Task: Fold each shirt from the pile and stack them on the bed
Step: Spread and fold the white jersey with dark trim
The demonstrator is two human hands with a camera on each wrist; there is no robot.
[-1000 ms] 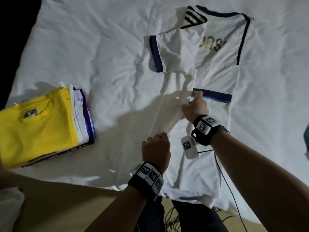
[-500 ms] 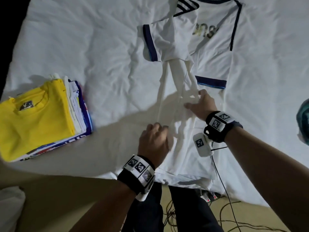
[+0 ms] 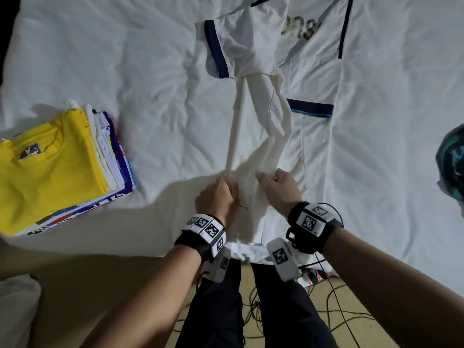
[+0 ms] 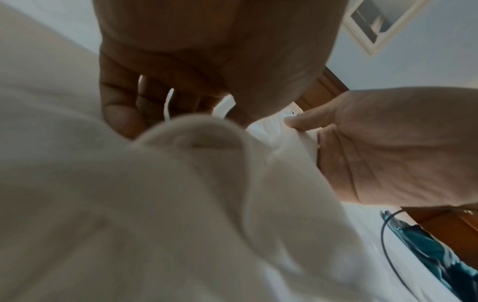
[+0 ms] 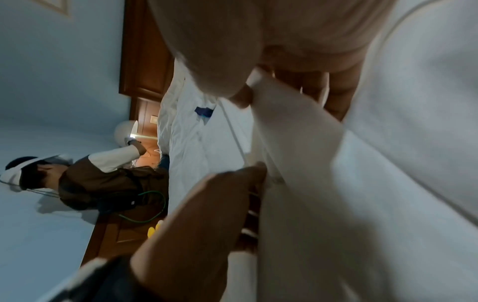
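Observation:
A white shirt (image 3: 311,71) with navy trim lies on the white bed (image 3: 125,59), collar end far from me, its left sleeve folded inward. Both hands meet at its lower middle, close to the near bed edge. My left hand (image 3: 216,197) curls over a raised fold of the fabric and grips it; the left wrist view shows the fingers (image 4: 121,116) bent around the bunched cloth (image 4: 181,183). Just to its right, my right hand (image 3: 278,187) pinches a fold of the same shirt (image 5: 297,163) between thumb and fingers (image 5: 333,98).
A stack of folded shirts (image 3: 50,159), yellow on top, sits on the bed at the left. A teal garment (image 3: 452,159) lies at the right edge. Cables (image 3: 326,310) trail on the floor by my legs. Another person (image 5: 90,173) stands beyond the bed.
My right hand has come down from the navy sleeve cuff toward the hem and now sits beside the left hand. Both hands have gathered a fold of the shirt.

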